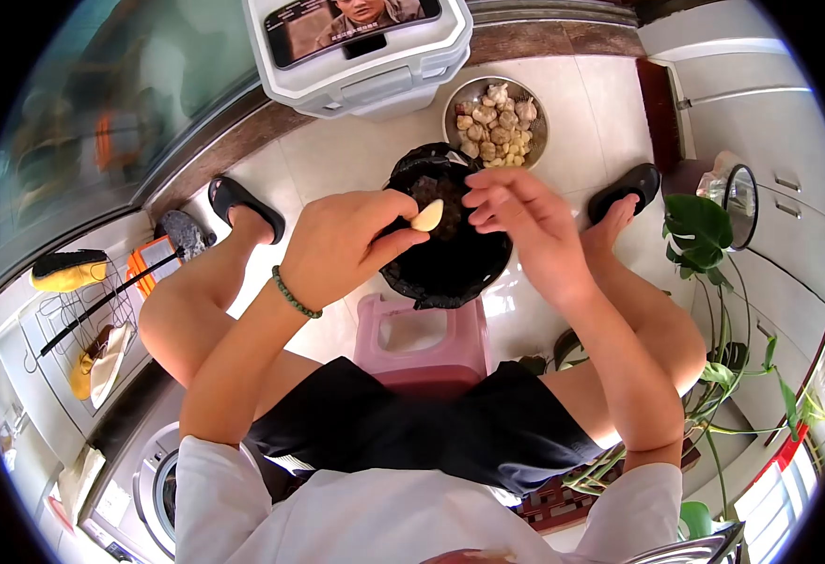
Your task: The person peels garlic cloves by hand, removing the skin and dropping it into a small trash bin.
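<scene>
My left hand [351, 235] pinches a pale, peeled-looking garlic clove [428, 216] between thumb and finger, over the black-lined bin [442, 273]. Just right of the clove is my right hand [530, 221], its fingers loosely bent and somewhat apart, not touching the clove. Nothing shows between those fingers. Dark scraps [448, 202] lie inside the bin, partly hidden by the clove and my fingers. Behind the bin, a metal bowl [541, 141] on the floor holds garlic bulbs [499, 117] and several loose cloves [511, 155].
A phone [351, 28] showing a video lies on a grey-white box [365, 86] at the front. The pink stool [370, 343] stands between my legs. Trailing plants [699, 230] and white cabinets are on the right. To the left are a wire rack [83, 310] and a washing machine [154, 479].
</scene>
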Demonstrator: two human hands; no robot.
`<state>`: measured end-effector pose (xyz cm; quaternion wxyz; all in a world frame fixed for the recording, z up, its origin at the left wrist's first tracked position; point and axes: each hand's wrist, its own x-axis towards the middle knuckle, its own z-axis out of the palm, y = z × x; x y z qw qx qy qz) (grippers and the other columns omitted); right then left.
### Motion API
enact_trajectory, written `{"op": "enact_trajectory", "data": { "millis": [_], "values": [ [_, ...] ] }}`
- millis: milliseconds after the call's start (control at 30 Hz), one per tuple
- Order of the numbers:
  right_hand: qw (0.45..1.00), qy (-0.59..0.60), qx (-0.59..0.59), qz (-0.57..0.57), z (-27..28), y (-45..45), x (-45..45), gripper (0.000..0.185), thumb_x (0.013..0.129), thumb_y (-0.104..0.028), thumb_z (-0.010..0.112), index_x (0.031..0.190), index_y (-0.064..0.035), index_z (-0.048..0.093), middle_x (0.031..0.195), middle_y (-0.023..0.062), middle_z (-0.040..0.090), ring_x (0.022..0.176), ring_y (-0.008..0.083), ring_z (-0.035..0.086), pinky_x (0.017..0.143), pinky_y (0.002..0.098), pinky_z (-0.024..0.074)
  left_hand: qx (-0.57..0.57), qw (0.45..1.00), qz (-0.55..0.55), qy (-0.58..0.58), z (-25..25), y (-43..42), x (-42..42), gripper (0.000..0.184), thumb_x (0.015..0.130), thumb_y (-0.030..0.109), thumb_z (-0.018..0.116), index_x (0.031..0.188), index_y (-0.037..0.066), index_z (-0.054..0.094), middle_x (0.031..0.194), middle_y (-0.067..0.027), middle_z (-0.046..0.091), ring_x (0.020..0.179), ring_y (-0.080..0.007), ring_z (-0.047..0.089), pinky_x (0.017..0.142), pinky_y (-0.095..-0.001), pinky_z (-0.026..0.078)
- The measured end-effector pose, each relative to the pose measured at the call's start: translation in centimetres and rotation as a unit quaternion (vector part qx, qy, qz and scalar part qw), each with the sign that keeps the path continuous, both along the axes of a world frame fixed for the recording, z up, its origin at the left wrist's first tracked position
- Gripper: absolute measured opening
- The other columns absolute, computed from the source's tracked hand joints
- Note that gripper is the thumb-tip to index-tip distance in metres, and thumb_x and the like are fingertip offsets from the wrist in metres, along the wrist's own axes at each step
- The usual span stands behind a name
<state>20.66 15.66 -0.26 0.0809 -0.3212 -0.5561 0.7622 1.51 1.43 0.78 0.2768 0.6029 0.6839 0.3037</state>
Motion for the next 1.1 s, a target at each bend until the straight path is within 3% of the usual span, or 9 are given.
{"op": "enact_trajectory", "data": {
  "millis": [133, 267, 400, 467, 667, 800, 900, 1067, 1100],
  "values": [
    [0.992, 0.026, -0.125, 0.021, -1.3, -1.7, -0.5, 0.028, 0.101, -0.019, 0.051, 0.118, 0.0016, 0.06, 0.1, 0.0071, 0.065, 0.09, 0.013, 0.062, 0.081, 0.0265, 0.0509, 0.03, 0.998, -0.037, -0.039, -1.9, 0.7, 0.5, 0.011, 0.087, 0.011, 0.068, 0.093, 0.006, 0.06, 0.067, -0.0076, 0.053, 0.051, -0.0177, 0.047, 0.05, -0.0295, 0.038],
    [0.984, -0.05, -0.117, -0.128, -4.7, -0.3, -0.3, 0.021, 0.097, -0.008, 0.05, 0.113, -0.0006, 0.062, 0.095, 0.0054, 0.064, 0.083, 0.0121, 0.062, 0.076, 0.0292, 0.0533, -0.107, 0.983, 0.119, -0.087, -1.9, 0.9, -1.2, 0.011, 0.093, 0.017, 0.061, 0.097, 0.008, 0.057, 0.069, -0.0065, 0.058, 0.056, -0.02, 0.055, 0.052, -0.033, 0.042],
    [0.965, -0.076, -0.083, -0.237, -5.2, 4.1, 0.9, 0.019, 0.096, -0.012, 0.054, 0.111, -0.0034, 0.064, 0.089, 0.004, 0.062, 0.077, 0.0118, 0.061, 0.07, 0.0278, 0.0535, -0.022, 0.941, 0.235, -0.242, -1.0, 0.2, -4.3, 0.013, 0.097, 0.016, 0.052, 0.103, 0.005, 0.057, 0.073, 0.0057, 0.044, 0.06, -0.0054, 0.038, 0.053, -0.0225, 0.034],
    [0.967, -0.092, -0.089, -0.219, -6.3, 3.4, 1.2, 0.019, 0.096, -0.013, 0.054, 0.109, -0.0032, 0.064, 0.089, 0.0039, 0.062, 0.076, 0.0117, 0.061, 0.069, 0.0272, 0.0526, -0.03, 0.861, 0.234, -0.45, -1.5, -0.3, -5.0, 0.018, 0.097, 0.014, 0.045, 0.107, 0.003, 0.054, 0.073, 0.0047, 0.038, 0.061, -0.0054, 0.034, 0.056, -0.021, 0.031],
    [0.989, -0.075, 0.129, 0.02, -10.7, -3.0, 1.6, 0.014, 0.092, -0.01, 0.058, 0.099, -0.001, 0.066, 0.082, 0.0076, 0.065, 0.072, 0.0167, 0.061, 0.068, 0.028, 0.0499, -0.084, 0.785, 0.254, -0.559, -1.1, -0.9, -3.7, 0.023, 0.095, 0.019, 0.043, 0.111, 0.005, 0.051, 0.074, 0.0028, 0.035, 0.063, -0.0072, 0.031, 0.058, -0.0224, 0.03],
    [0.93, -0.184, 0.299, 0.11, -17.7, -6.9, 0.1, 0.015, 0.085, -0.009, 0.061, 0.095, -0.0008, 0.068, 0.098, 0.0202, 0.068, 0.087, 0.0368, 0.066, 0.078, 0.0399, 0.0523, -0.11, 0.719, 0.283, -0.626, -1.1, -1.7, -3.2, 0.022, 0.096, 0.024, 0.043, 0.109, 0.008, 0.051, 0.073, 0.0026, 0.032, 0.062, -0.0073, 0.03, 0.058, -0.0222, 0.028],
    [0.879, -0.331, 0.297, 0.171, -29.0, -7.9, -3.2, 0.019, 0.085, -0.015, 0.064, 0.098, -0.0037, 0.071, 0.102, 0.0215, 0.068, 0.097, 0.0304, 0.067, 0.081, 0.0388, 0.0521, -0.119, 0.719, 0.283, -0.623, -0.9, -2.6, -3.1, 0.023, 0.098, 0.027, 0.043, 0.108, 0.008, 0.05, 0.072, 0.0029, 0.032, 0.061, -0.0073, 0.03, 0.057, -0.0222, 0.028],
    [0.929, -0.307, 0.175, -0.111, -37.5, -7.9, -5.4, 0.038, 0.086, -0.027, 0.061, 0.117, -0.006, 0.064, 0.118, 0.014, 0.067, 0.111, 0.0298, 0.063, 0.094, 0.0357, 0.0498, -0.116, 0.698, 0.307, -0.637, -0.5, -4.1, -3.8, 0.025, 0.097, 0.028, 0.041, 0.107, 0.005, 0.049, 0.073, 0.0022, 0.035, 0.062, -0.0076, 0.031, 0.058, -0.0223, 0.028],
    [0.909, -0.271, 0.316, -0.023, -37.9, -7.7, -5.2, 0.05, 0.088, -0.034, 0.06, 0.129, -0.0074, 0.055, 0.13, 0.0122, 0.06, 0.122, 0.0252, 0.056, 0.098, 0.0346, 0.0467, -0.117, 0.705, 0.314, -0.624, -0.4, -4.4, -3.8, 0.027, 0.097, 0.029, 0.042, 0.106, 0.005, 0.049, 0.072, 0.002, 0.035, 0.061, -0.0076, 0.031, 0.058, -0.0225, 0.029]
  ]
}}
